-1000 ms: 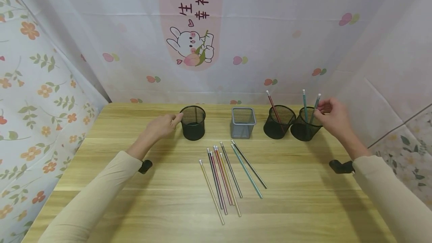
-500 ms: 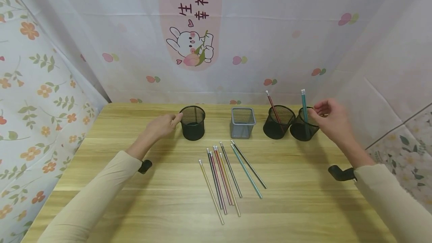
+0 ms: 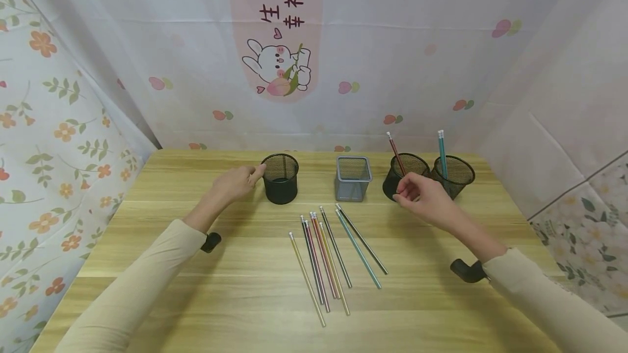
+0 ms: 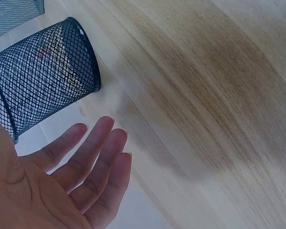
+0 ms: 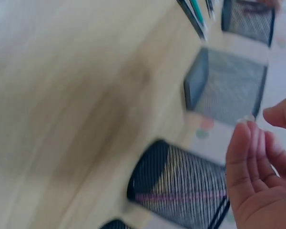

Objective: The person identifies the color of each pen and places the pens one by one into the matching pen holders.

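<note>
Black cup [image 3: 461, 172] — 2 teal pencils [image 3: 443, 158] inside

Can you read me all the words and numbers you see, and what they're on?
"生活": on the pink patch of the hanging cloth; the next character is cut off.
"幸福": beside it, same patch; the next is cut off too.
Pencils and gray square cup: any print is too small to read.
No numbers readable.

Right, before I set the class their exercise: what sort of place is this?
Probably a small indoor workspace, curtained off: printed cloth hangs behind the table, where loose pencils lie in front of a row of mesh cups. Which building or room, I can't tell.
</note>
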Available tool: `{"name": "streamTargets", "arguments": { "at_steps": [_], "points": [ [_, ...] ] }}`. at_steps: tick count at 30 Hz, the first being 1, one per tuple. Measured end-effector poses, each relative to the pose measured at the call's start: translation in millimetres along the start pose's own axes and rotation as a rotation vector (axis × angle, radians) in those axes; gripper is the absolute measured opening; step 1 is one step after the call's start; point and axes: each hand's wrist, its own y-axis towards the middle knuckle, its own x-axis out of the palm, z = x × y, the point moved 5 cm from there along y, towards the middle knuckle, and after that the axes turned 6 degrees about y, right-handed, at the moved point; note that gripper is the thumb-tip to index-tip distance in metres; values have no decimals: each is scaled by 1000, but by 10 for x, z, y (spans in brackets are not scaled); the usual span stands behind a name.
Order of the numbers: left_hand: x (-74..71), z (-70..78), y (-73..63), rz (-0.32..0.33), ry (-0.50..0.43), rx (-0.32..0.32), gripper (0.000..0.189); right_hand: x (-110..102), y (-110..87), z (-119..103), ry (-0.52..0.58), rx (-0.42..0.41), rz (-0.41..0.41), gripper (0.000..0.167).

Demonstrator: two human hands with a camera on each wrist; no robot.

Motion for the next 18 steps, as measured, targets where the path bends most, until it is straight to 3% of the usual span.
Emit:
{"name": "streamTargets", "arguments": {
  "at_steps": [9, 18],
  "points": [
    [-12, 13, -13, 3, 2, 2, 74, 470, 12, -146, 52, -16, -179, 13],
    [-10, 7, -6, 0, -12, 0, 70, 736, 27, -235, 97, -35, -245, 14]
  ]
}}
